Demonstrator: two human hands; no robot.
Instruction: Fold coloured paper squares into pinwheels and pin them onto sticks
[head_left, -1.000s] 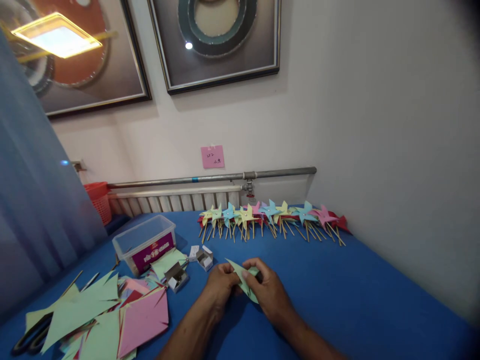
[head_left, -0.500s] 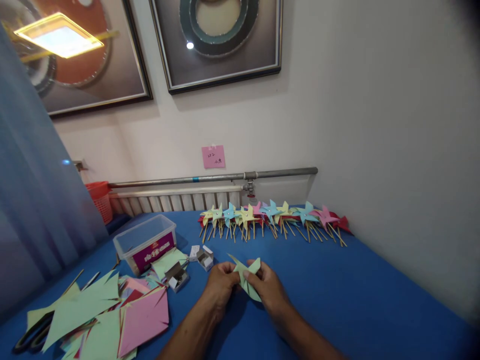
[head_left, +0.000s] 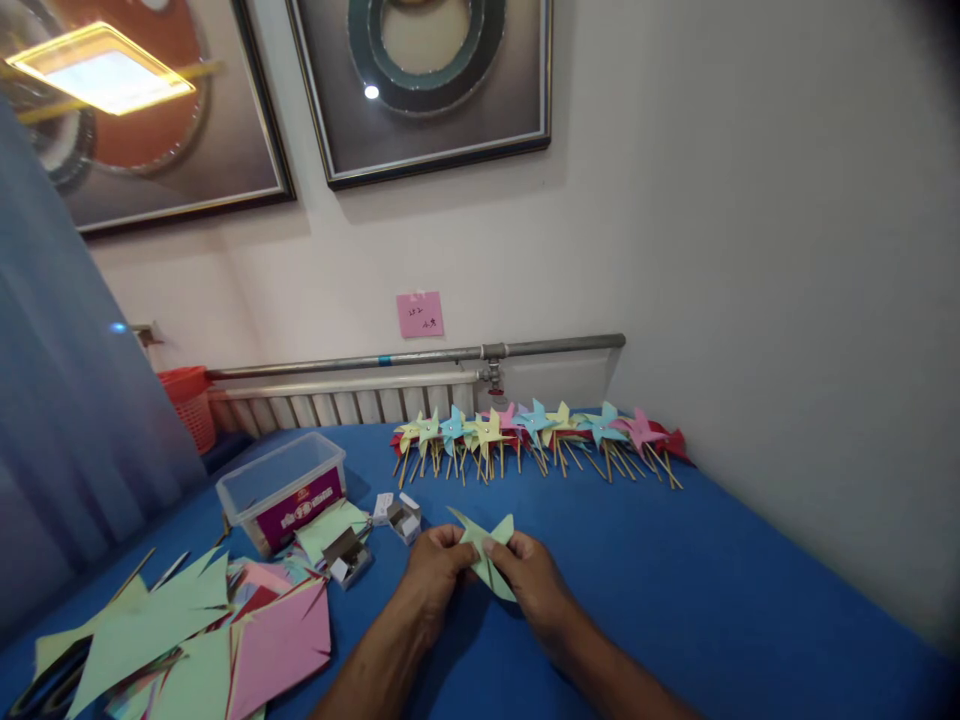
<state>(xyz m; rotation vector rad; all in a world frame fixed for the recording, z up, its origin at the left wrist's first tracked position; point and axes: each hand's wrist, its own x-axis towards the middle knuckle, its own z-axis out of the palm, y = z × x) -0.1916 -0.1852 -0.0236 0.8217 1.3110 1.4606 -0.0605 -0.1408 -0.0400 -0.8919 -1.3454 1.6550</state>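
The step in hand looks to be folding the green paper (head_left: 486, 568) into a pinwheel, its cut points gathered toward the middle. The paper sits between both hands above the blue table (head_left: 690, 600), one point jutting toward eleven o'clock, another toward one, and a rounded edge hanging toward five. The left hand (head_left: 437, 572) pinches it at nine o'clock, thumb against the near face. The right hand (head_left: 536, 582) grips from three o'clock, its thumb pressed close to the centre; the fingertips behind the sheet are hidden, so I cannot tell just where they bear. The next move seems to call for keeping that centre pinched firmly while any remaining point is brought in, since a loosened thumb could let the folds spring open. From the paper, small open boxes (head_left: 405, 522) lie toward nine and ten o'clock, cut sheets (head_left: 281, 645) toward eight, and finished pinwheels (head_left: 534, 420) around twelve to two.
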